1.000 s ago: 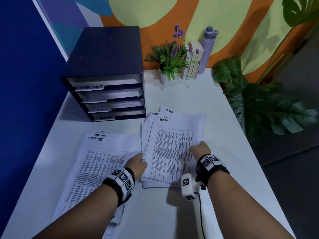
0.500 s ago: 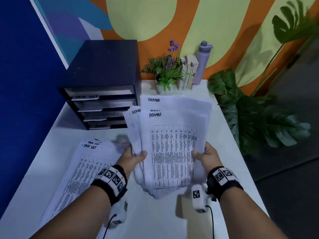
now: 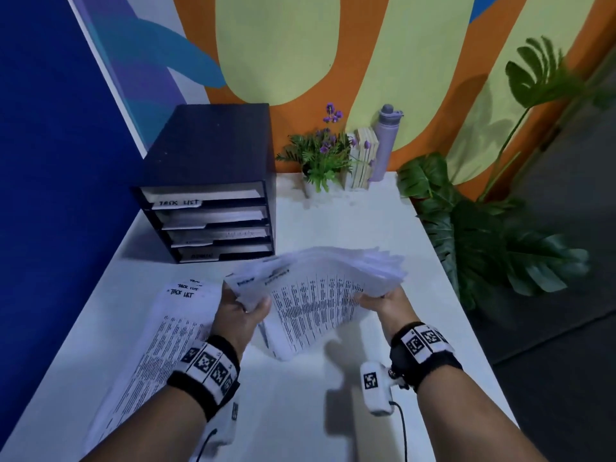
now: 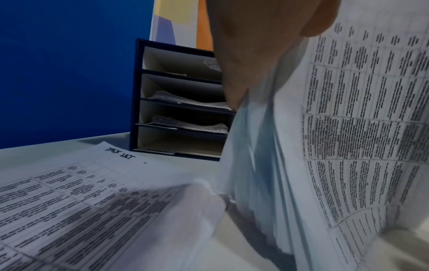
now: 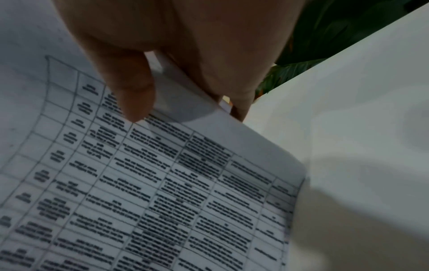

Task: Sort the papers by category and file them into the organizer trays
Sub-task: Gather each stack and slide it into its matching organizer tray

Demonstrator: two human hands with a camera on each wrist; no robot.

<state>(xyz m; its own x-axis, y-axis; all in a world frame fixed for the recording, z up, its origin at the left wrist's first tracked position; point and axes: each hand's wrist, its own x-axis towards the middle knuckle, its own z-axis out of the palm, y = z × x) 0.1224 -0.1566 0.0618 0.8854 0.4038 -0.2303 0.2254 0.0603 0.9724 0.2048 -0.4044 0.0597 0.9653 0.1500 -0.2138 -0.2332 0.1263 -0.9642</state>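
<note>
I hold a stack of printed ADMIN papers (image 3: 313, 295) (image 4: 348, 146) (image 5: 162, 183) in the air above the white table (image 3: 366, 221), turned so its long side runs left to right. My left hand (image 3: 243, 311) grips its left end and my right hand (image 3: 383, 300) pinches its right end, thumb (image 5: 130, 88) on top. A second pile headed TASK LIST (image 3: 166, 335) (image 4: 81, 201) lies flat on the table at the left. The dark blue organizer (image 3: 213, 181) (image 4: 176, 102) stands at the back left with four trays; the top is labelled TASK LIST, the two middle trays hold papers.
A small potted plant (image 3: 321, 158), books (image 3: 361, 158) and a lilac bottle (image 3: 383, 141) stand along the back edge by the painted wall. A large leafy plant (image 3: 493, 235) stands off the table's right side. A blue wall (image 3: 50, 161) closes the left.
Both hands lifted the ADMIN stack off the table, then turned it from upright to sideways and lowered its top edge away from me. The TASK LIST pile stayed put.
</note>
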